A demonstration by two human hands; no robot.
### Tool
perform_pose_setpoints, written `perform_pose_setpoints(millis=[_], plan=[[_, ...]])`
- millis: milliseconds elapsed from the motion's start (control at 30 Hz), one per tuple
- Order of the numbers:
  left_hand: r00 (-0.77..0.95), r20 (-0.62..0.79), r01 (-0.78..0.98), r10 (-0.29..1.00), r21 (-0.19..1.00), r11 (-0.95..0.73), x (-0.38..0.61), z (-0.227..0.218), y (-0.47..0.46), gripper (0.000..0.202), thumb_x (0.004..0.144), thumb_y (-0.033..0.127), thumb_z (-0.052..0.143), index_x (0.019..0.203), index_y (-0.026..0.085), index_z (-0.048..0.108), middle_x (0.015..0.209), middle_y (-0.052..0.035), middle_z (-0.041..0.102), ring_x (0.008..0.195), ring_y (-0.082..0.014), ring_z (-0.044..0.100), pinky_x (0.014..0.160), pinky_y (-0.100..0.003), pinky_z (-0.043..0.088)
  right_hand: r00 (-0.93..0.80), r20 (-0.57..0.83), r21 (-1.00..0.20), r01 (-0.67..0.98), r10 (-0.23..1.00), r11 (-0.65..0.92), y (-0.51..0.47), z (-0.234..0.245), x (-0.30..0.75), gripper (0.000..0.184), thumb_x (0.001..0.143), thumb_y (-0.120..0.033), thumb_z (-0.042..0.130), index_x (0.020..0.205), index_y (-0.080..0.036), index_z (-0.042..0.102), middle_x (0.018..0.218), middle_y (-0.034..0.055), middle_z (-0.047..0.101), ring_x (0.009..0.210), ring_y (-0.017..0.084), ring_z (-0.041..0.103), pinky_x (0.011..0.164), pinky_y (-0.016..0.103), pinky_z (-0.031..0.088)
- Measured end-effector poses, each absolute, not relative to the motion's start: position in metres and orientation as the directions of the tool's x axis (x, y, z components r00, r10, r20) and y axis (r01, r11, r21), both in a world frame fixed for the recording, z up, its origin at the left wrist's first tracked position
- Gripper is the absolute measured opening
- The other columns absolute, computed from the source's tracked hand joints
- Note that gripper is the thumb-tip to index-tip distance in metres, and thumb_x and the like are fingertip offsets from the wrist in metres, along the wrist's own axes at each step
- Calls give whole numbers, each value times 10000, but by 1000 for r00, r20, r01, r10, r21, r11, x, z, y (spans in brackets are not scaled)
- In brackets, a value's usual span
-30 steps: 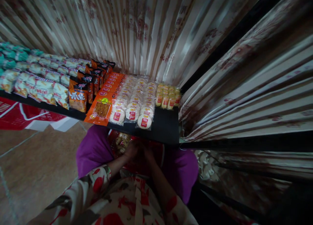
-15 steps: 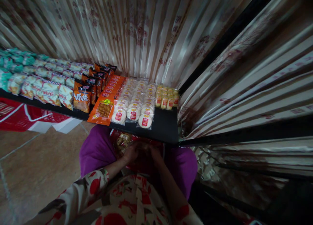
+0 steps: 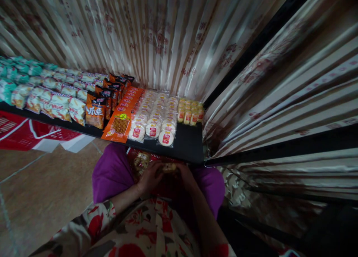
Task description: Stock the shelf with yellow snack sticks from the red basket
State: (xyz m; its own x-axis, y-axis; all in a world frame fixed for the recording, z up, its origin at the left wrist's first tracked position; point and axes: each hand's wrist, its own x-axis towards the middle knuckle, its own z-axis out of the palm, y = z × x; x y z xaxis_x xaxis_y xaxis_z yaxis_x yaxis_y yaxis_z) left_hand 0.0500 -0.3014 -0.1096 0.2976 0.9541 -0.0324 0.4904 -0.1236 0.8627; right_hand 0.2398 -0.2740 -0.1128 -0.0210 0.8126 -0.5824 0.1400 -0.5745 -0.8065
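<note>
Between my knees, my left hand (image 3: 151, 176) and my right hand (image 3: 185, 175) hold a small yellowish wrapped snack (image 3: 169, 168) from either side. The fingers are closed around its two ends, and the dim light hides their exact grip. Beneath my hands is a red basket (image 3: 156, 157), its inside mostly dark. More wrapped snacks (image 3: 142, 160) lie in the basket, left of and beyond my left hand. Just past the basket, the black shelf (image 3: 188, 135) carries a block of small yellow packs (image 3: 194, 117) near its right end.
Along the shelf leftward stand rows of round white wrapped cakes (image 3: 166, 138), orange flat packets (image 3: 119, 127), dark orange bags (image 3: 95, 113), white bags (image 3: 57, 107) and green bags (image 3: 6, 90). A pleated curtain (image 3: 156, 37) hangs behind. Another red basket (image 3: 16, 135) sits below left.
My hands have come up slightly and moved apart, the right one shifting right. The yellowish wrapped snack between them now shows clearly.
</note>
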Motion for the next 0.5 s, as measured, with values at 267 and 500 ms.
perform_pose_setpoints(millis=[267,500], plan=[[359,57,501,932,831,-244,53,-100,-306,419,816,139,512,1230,200,509,1329,-100,492,1229,-204,479,1063,-382,409,14,-573,-819,44,820,-573,-275,-91,242,306,649,-449,483,633,-169,605,556,-1,570,514,108,492,451,199,352],[352,204,513,914,774,-370,58,-101,-305,366,855,202,498,1220,192,516,1238,-119,546,1141,-222,540,983,-408,475,-6,-473,-879,72,881,-472,-275,-60,241,271,636,-420,516,656,-179,638,628,3,609,557,122,494,478,216,372]])
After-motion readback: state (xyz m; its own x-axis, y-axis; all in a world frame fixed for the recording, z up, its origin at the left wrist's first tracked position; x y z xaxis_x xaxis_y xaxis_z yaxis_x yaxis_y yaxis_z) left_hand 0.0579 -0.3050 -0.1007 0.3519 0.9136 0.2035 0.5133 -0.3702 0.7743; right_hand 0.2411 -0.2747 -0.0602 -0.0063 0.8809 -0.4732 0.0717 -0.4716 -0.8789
